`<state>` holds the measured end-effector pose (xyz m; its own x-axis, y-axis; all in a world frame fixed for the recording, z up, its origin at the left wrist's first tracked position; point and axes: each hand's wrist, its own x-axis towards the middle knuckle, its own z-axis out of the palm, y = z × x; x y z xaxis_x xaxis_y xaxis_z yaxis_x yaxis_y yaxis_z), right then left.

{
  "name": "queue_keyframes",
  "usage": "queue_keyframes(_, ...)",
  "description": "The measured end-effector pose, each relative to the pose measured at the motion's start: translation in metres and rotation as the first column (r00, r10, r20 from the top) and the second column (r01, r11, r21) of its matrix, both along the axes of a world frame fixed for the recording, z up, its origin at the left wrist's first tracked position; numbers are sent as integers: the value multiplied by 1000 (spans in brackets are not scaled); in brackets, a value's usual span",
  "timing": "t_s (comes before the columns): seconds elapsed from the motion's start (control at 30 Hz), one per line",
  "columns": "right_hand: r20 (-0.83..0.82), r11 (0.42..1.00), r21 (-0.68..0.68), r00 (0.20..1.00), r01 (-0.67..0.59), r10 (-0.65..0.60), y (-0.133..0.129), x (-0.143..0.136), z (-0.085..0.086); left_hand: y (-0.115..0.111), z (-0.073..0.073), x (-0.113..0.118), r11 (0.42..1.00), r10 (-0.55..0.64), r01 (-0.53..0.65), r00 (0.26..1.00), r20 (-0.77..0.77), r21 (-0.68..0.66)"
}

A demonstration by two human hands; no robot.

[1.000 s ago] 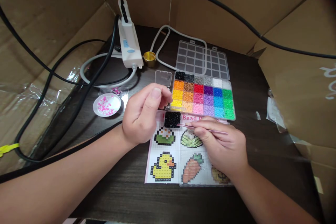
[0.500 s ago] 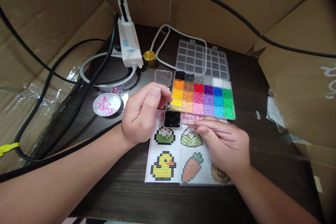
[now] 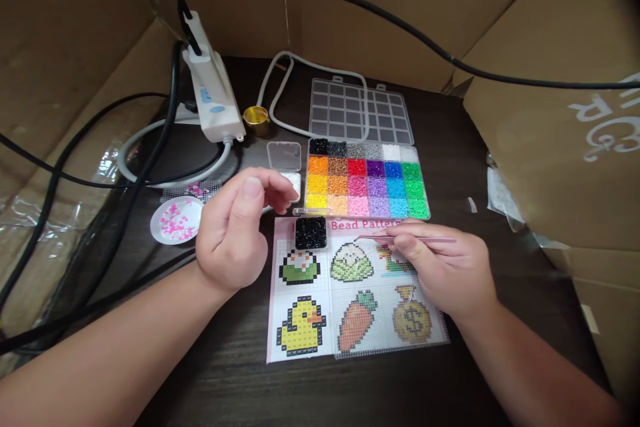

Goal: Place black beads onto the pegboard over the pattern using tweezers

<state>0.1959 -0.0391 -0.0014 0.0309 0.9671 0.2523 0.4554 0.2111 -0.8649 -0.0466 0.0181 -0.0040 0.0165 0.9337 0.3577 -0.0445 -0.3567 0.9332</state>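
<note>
My right hand is closed around pink tweezers. Their tips, with a tiny dark speck that looks like a black bead, hover by the top of the green-and-white pattern picture. My left hand hangs loosely curled and empty, left of a small square box of black beads. That box sits on the printed bead pattern sheet. A clear pegboard lies over the sheet's right part, above the carrot and money bag pictures. Behind the sheet is a sorted bead case in many colours.
A white dish of pink beads and a small box of white beads are on the left. Farther back stand a power strip and a gold cup. Black cables cross the left side. Cardboard walls surround the table.
The tweezers have moved right, from the black bead box to the green-and-white picture. My left hand has drawn back from the box. The view has shifted right.
</note>
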Motion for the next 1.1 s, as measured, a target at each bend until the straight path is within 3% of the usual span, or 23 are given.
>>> queue_keyframes(0.33, 34, 992, 45, 993, -116, 115, 3, -4, 5, 0, 1, 1, 1000, 7, -7, 1000, 5, 5)
queue_keyframes(1.1, 39, 989, 64, 991, -132, 130, 4, -4, 4, 2, 0, 1, 1000, 5, -5, 1000, 7, 31)
